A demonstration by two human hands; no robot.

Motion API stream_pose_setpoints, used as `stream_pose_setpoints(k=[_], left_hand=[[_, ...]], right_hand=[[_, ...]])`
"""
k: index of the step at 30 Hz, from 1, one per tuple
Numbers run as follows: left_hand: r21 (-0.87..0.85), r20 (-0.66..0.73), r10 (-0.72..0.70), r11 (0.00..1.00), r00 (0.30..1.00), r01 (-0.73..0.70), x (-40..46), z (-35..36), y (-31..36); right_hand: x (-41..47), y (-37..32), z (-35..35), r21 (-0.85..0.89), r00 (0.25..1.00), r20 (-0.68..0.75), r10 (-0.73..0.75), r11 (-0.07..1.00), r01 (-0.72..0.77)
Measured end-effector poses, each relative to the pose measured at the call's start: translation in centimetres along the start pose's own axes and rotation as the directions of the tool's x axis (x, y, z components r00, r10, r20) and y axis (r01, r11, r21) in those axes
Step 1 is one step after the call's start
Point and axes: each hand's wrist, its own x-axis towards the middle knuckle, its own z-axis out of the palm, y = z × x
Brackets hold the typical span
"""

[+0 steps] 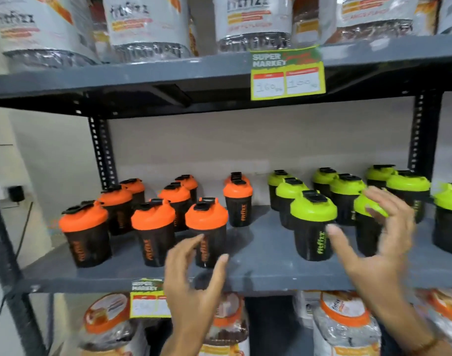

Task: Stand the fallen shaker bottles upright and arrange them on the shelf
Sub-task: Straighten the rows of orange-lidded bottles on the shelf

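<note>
Black shaker bottles stand upright on the grey middle shelf (258, 268). Several with orange lids (153, 217) fill the left half and several with green lids (313, 209) fill the right half. My left hand (191, 283) hovers open just in front of the front orange-lidded bottle (207, 232), fingers spread and apart from it. My right hand (376, 242) is open in front of a green-lidded bottle (368, 227), partly hiding it, and holds nothing. I see no bottle lying on its side.
The upper shelf carries large white-labelled jars (148, 24) and a green-yellow price tag (287, 73). Below are orange-lidded jars (345, 325) and another price tag (148, 301). Slotted black uprights (103, 155) stand at the shelf's back corners.
</note>
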Motion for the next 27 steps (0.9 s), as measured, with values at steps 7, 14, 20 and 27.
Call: stream_pose_setpoints(k=[7, 14, 20, 27], left_hand=[[0.227, 0.138, -0.399, 0.904, 0.907, 0.363, 6.1, -8.8, -8.4], [0.245, 0.589, -0.536, 0.832, 0.605, 0.498, 9.6, -9.4, -12.0], [0.288, 0.582, -0.551, 0.827, 0.598, 0.483, 10.1, -9.3, -12.7], [0.393, 0.534, -0.539, 0.84, 0.651, 0.374, 9.9, -8.8, -11.8]], right_hand=[[-3.1, -7.3, 13.2, 0.06, 0.705, 0.631, 0.323, 0.886, -0.459], [-5.5, -5.2, 17.5, -0.195, 0.488, 0.738, 0.466, 0.839, -0.507], [-5.2, -5.1, 16.9, -0.236, 0.48, 0.697, 0.532, 0.803, -0.548], [-3.7, -3.6, 14.3, -0.264, 0.431, 0.678, 0.595, 0.745, -0.613]])
